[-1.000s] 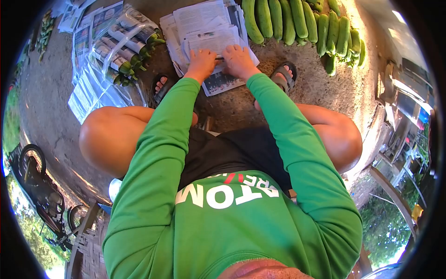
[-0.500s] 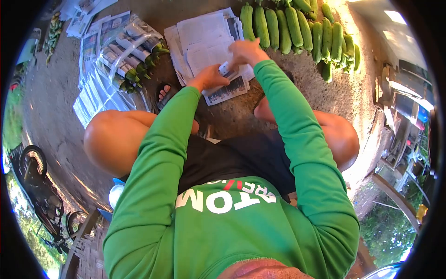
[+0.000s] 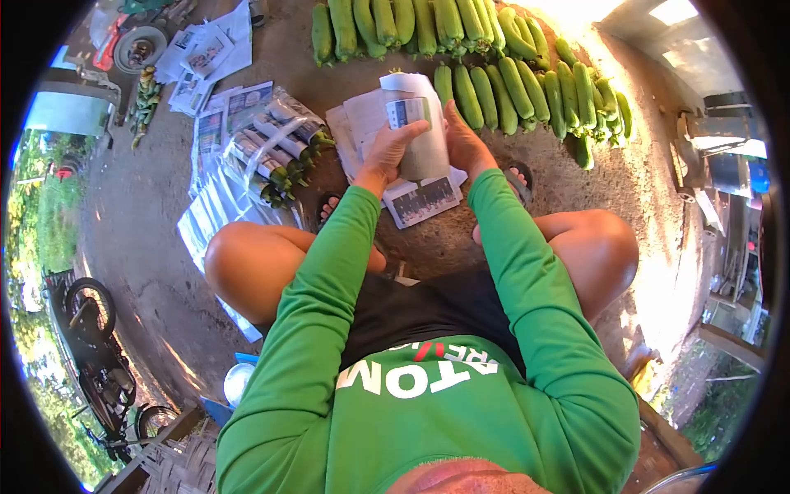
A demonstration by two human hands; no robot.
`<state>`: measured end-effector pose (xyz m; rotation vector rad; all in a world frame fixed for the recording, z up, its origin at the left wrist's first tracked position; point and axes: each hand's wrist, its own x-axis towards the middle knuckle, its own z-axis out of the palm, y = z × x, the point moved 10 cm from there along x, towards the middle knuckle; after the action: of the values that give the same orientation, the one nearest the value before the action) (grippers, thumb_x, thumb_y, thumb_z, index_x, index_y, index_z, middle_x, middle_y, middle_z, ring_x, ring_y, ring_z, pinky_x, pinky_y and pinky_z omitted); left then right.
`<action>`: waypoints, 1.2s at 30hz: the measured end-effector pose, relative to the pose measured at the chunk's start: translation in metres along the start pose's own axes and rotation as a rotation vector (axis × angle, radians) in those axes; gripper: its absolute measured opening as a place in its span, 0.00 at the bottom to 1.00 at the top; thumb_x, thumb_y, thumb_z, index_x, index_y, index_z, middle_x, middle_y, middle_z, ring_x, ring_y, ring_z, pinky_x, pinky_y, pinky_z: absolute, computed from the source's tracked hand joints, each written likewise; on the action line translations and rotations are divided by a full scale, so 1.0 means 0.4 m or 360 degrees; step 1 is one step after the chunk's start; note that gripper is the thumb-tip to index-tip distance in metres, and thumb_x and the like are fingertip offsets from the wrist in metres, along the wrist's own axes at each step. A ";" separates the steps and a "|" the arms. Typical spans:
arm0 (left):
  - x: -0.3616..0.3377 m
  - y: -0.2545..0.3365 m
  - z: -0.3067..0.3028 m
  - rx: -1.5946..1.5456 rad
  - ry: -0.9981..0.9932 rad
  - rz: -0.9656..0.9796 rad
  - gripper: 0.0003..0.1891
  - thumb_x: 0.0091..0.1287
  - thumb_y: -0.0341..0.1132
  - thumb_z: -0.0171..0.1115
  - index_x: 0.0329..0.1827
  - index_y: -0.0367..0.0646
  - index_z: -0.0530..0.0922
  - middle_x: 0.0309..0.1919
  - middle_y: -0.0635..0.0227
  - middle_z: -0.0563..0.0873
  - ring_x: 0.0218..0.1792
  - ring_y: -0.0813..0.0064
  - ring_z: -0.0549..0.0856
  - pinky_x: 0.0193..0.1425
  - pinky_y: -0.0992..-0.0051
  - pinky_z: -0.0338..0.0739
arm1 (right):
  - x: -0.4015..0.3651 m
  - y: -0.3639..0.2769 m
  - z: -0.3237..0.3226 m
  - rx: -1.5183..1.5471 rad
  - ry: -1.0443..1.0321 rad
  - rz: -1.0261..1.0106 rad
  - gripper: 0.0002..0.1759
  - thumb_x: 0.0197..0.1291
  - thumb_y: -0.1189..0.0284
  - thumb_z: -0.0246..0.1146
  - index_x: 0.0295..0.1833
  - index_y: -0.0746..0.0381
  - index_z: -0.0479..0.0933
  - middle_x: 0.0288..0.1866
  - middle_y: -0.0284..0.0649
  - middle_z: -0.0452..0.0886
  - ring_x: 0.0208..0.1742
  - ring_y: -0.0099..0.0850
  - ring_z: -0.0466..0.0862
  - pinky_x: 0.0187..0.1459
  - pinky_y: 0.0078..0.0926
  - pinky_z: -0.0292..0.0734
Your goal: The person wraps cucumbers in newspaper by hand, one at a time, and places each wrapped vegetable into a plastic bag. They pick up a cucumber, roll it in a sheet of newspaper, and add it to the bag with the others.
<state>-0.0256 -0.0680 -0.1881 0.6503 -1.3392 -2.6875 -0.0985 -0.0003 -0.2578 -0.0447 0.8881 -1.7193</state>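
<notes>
A roll of printed paper (image 3: 426,152) stands between my two hands, above the paper stack. My left hand (image 3: 395,148) is wrapped round its left side, with the thumb across the front. My right hand (image 3: 467,146) closes on the right edge, palm toward the roll. Whatever is inside the roll is hidden. Beneath it lies a pile of white paper sheets (image 3: 354,123), and a printed newspaper sheet (image 3: 424,202) shows at the near side.
Long green gourds (image 3: 502,97) lie in rows beyond and to the right. Several newspaper-wrapped gourds (image 3: 263,152) rest on plastic sheeting (image 3: 218,218) at left. More newspapers (image 3: 206,62) lie farther back. A motorcycle (image 3: 99,354) stands at far left.
The paper is now a taller roll held upright between both hands. My right hand has come down from the far side to the roll's right edge. The camera view has shifted, showing more gourds.
</notes>
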 end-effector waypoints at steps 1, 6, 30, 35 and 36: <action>0.004 -0.003 -0.014 0.0048 0.0036 0.0029 0.33 0.60 0.44 0.77 0.66 0.41 0.76 0.53 0.64 0.86 0.53 0.67 0.86 0.59 0.63 0.82 | -0.014 -0.027 0.017 -0.0060 -0.0008 -0.0085 0.49 0.67 0.31 0.54 0.75 0.63 0.69 0.68 0.47 0.80 0.67 0.38 0.80 0.69 0.41 0.74; 0.001 0.014 -0.032 -0.0097 0.0130 0.0190 0.33 0.63 0.48 0.76 0.67 0.41 0.75 0.56 0.64 0.84 0.55 0.66 0.84 0.61 0.60 0.82 | 0.014 -0.152 -0.089 -0.0369 0.0579 -0.0526 0.20 0.69 0.54 0.71 0.35 0.60 0.81 0.30 0.26 0.81 0.27 0.17 0.73 0.30 0.19 0.70; 0.013 0.009 0.022 -0.0444 -0.0053 0.0174 0.25 0.69 0.45 0.74 0.62 0.45 0.76 0.50 0.70 0.84 0.51 0.72 0.85 0.57 0.63 0.83 | -0.026 -0.205 0.030 -0.1175 0.0784 -0.0697 0.25 0.76 0.51 0.60 0.47 0.66 0.84 0.37 0.36 0.86 0.36 0.24 0.81 0.39 0.27 0.78; 0.030 -0.029 0.006 -0.0386 -0.0072 0.0130 0.24 0.71 0.45 0.72 0.63 0.45 0.76 0.51 0.71 0.85 0.51 0.73 0.85 0.56 0.65 0.82 | 0.065 -0.103 -0.066 -0.0686 0.0372 -0.0598 0.14 0.73 0.62 0.65 0.51 0.62 0.82 0.39 0.35 0.86 0.36 0.25 0.84 0.38 0.27 0.82; 0.027 -0.031 0.002 -0.0417 -0.0065 0.0118 0.23 0.71 0.45 0.72 0.63 0.45 0.76 0.50 0.71 0.85 0.51 0.74 0.84 0.56 0.66 0.82 | 0.058 -0.091 -0.051 -0.0655 0.0356 -0.0558 0.14 0.72 0.62 0.66 0.51 0.62 0.82 0.40 0.35 0.86 0.37 0.25 0.84 0.39 0.27 0.83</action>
<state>-0.0342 -0.0625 -0.2012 0.5106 -0.9715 -2.7606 -0.1455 -0.0063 -0.2606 -0.3019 1.4604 -1.8566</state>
